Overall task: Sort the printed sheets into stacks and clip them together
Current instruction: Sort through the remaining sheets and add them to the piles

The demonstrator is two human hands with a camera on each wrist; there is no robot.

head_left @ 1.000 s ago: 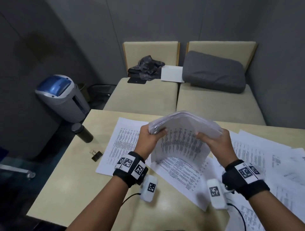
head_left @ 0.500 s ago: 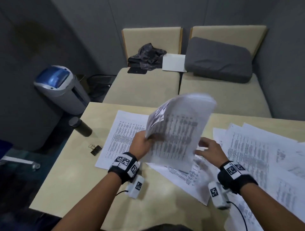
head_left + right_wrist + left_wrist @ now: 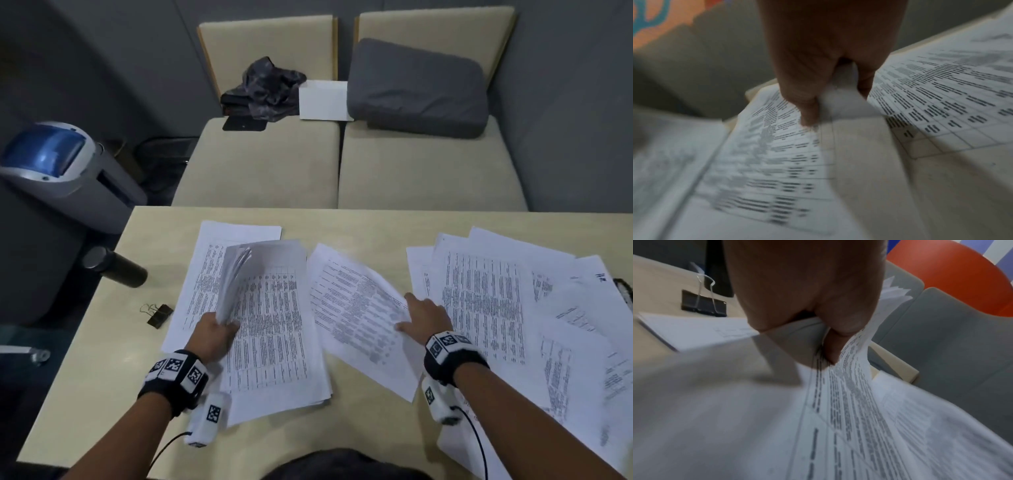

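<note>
Your left hand grips a thick stack of printed sheets along its left edge, thumb on top and fingers curled under; the left wrist view shows the thumb pressed into the fanned page edges. The stack's near end rests on the table close to the near edge, left of centre, while its left side lifts and the upper pages curl up and fan apart. It lies over a flat sheet that reaches toward the far edge.

Your right hand has the fingers stretched forward and the thumb out to the side, and it pinches the right edge of a single printed sheet. That sheet sits just right of the stack, tilted, with its right edge raised off the table. In the right wrist view the thumb lies on top of the paper and a finger shows beneath it, though the picture is blurred.

A loose spread of printed sheets covers the right side of the table, overlapping one another out to the right edge.

A black binder clip lies on the bare table near the left edge, just left of the flat sheet. A dark cylindrical bottle lies beyond the table's left edge.
</note>
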